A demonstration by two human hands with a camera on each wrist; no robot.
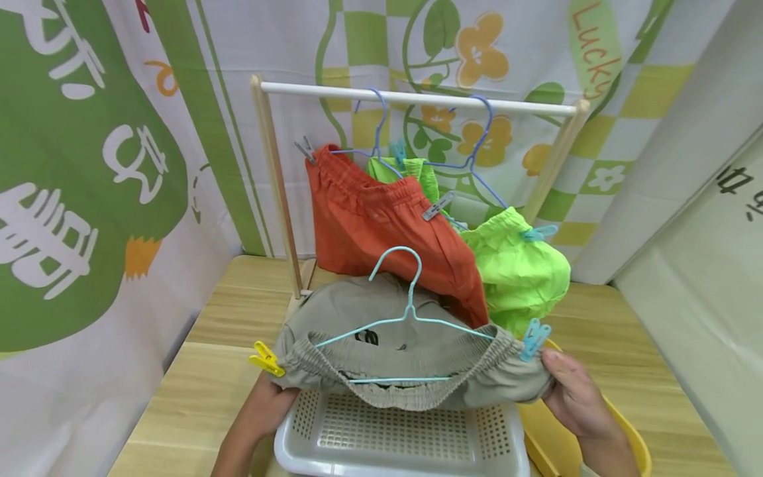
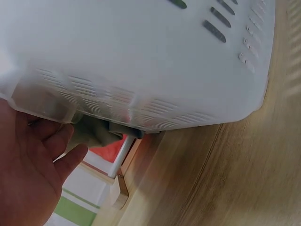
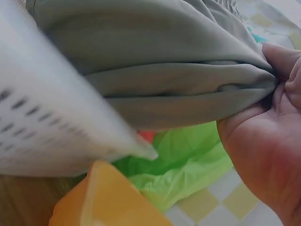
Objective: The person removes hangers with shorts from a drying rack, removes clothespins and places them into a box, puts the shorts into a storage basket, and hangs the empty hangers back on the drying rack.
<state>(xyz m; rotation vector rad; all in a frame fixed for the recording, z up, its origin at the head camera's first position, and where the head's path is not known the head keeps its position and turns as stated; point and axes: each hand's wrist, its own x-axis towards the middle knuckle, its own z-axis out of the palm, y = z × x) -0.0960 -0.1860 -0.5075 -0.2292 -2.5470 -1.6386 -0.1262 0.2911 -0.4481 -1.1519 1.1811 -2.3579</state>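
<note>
Grey-green shorts (image 1: 411, 391) with an elastic waistband spread over the front of a white basket, a light blue hanger (image 1: 411, 321) inside the waist. A yellow clothespin (image 1: 266, 360) sits at the left waist corner, a blue clothespin (image 1: 535, 339) near the right one. My right hand (image 1: 575, 391) pinches the right edge of the shorts, the cloth bunched between thumb and fingers in the right wrist view. At the left corner, just below the yellow clothespin, my left hand (image 1: 268, 407) holds the shorts from beneath. Its thumb and fingertips are partly hidden by cloth and basket.
Behind stands a wooden rack with a white bar (image 1: 417, 98). Red shorts (image 1: 387, 218) and a bright green garment (image 1: 518, 271) hang there on purple hangers with clothespins. The white basket (image 1: 399, 467) stands in front, a yellow container (image 1: 638, 440) at its right.
</note>
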